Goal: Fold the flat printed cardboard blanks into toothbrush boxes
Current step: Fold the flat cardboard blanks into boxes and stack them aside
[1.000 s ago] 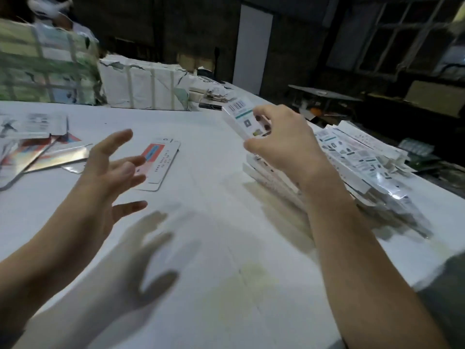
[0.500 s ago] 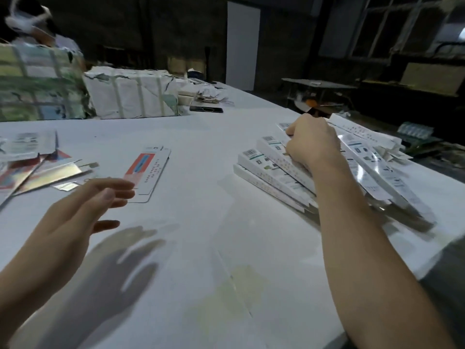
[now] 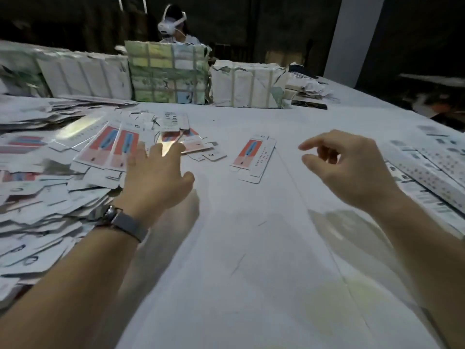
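A heap of flat printed blanks (image 3: 45, 187) with red and blue panels covers the table's left side. My left hand (image 3: 156, 177) reaches over the heap's edge with fingers spread, its fingertips at the red-printed blanks (image 3: 118, 149); it holds nothing. One single flat blank (image 3: 254, 157) lies alone in the middle of the table. My right hand (image 3: 349, 167) hovers to the right of it, fingers loosely curled and empty. Folded white boxes (image 3: 432, 177) lie in a pile at the right edge.
Wrapped bundles (image 3: 168, 74) stand in a row along the far side of the white table (image 3: 251, 248). A person with a headset (image 3: 173, 23) sits behind them. A dark flat object (image 3: 309, 104) lies at the far right.
My view has swung left from the folded boxes to the heap of blanks. My right hand has let go of the box pile and come back empty. My left hand has reached forward onto the blanks.
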The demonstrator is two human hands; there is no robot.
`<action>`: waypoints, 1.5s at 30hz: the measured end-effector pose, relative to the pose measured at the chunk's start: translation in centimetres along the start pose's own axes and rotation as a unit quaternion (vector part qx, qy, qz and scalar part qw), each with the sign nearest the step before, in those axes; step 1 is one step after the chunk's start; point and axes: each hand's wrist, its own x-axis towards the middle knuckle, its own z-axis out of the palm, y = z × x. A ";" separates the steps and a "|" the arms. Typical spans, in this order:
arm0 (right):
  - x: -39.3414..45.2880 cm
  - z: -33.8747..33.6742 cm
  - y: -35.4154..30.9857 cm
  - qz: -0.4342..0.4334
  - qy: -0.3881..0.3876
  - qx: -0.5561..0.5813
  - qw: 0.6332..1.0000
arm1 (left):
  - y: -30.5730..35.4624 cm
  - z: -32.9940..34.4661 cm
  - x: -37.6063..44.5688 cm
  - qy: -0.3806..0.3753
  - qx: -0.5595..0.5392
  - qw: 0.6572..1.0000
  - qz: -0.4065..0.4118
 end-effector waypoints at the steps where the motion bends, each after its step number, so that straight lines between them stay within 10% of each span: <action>1: -0.5 1.0 -0.7 0.006 -0.034 0.056 0.998 | -0.8 -0.1 0.2 0.000 0.021 0.999 -0.032; 7: -2.2 4.6 -2.3 0.099 -0.195 0.298 0.929 | -2.3 -0.4 0.3 -0.051 0.051 0.995 -0.073; 16: -1.7 5.0 -1.9 0.170 -0.162 0.389 0.891 | 0.9 -2.2 -1.3 0.091 0.040 0.995 0.015; 20: -1.5 4.6 -2.0 0.194 -0.141 0.490 0.838 | 2.2 -3.3 -2.2 0.209 -0.040 0.975 0.069; 24: -1.1 4.3 -1.8 0.204 -0.091 0.574 0.788 | 4.5 -3.4 -3.6 0.052 -0.343 0.932 0.108; 30: -0.8 3.4 -0.2 0.073 0.075 0.143 0.984 | 6.2 -1.4 -4.8 -0.266 -0.605 0.740 0.127; 41: -1.4 3.8 -1.1 -0.038 -0.020 0.177 0.983 | 7.6 -1.3 -6.0 -0.345 -0.675 0.629 0.172; 45: -1.0 3.1 -1.0 -0.009 -0.015 0.258 0.966 | 7.5 -1.6 -6.7 -0.331 -0.656 0.654 0.181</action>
